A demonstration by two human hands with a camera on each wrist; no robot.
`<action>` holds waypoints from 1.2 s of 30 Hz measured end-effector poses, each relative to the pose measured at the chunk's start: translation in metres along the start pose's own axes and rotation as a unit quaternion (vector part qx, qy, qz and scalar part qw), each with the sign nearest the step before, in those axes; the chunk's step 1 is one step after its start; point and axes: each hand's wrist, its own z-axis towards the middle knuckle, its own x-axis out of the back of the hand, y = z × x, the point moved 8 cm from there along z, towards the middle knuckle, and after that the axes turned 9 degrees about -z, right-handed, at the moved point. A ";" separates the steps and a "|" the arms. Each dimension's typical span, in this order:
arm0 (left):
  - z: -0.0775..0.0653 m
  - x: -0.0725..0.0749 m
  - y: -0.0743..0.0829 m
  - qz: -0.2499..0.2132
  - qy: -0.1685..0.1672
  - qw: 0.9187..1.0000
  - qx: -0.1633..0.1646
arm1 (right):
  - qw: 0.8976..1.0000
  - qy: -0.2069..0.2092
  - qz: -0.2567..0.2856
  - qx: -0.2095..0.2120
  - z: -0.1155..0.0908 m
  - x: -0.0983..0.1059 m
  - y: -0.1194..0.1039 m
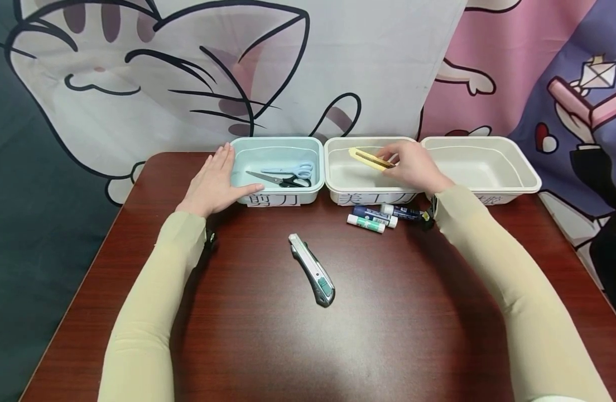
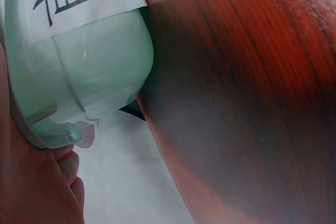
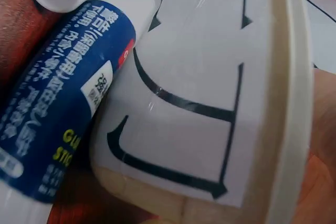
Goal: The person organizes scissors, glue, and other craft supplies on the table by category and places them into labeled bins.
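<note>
The left hand [image 1: 211, 187] rests on the left end of a pale blue bin [image 1: 278, 140], its fingers straight and its thumb spread toward the front rim. Inside lie blue scissors [image 1: 303, 170] and black scissors [image 1: 290, 181]. A silver cutter [image 1: 312, 271] lies on the bench [image 1: 258, 324]. Three glue sticks [image 1: 366, 224] lie before the middle bin [image 1: 340, 167]; over it, the right hand [image 1: 412, 163] pinches a yellow cutter [image 1: 369, 158] between its fingers. Rightmost stands a whitish bin [image 1: 481, 164].

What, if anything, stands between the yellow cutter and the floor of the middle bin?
Nothing visible does: the right hand holds the yellow cutter over the middle bin; the glue sticks lie outside, in front.
</note>
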 end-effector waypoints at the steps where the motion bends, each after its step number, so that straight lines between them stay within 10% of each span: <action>1: 0.000 0.000 0.000 -0.001 0.000 1.000 0.000 | 1.000 -0.003 -0.005 0.002 0.002 -0.001 0.000; 36: -0.001 0.002 0.000 -0.002 0.002 1.000 0.000 | 0.998 0.000 0.024 -0.054 -0.005 0.020 -0.014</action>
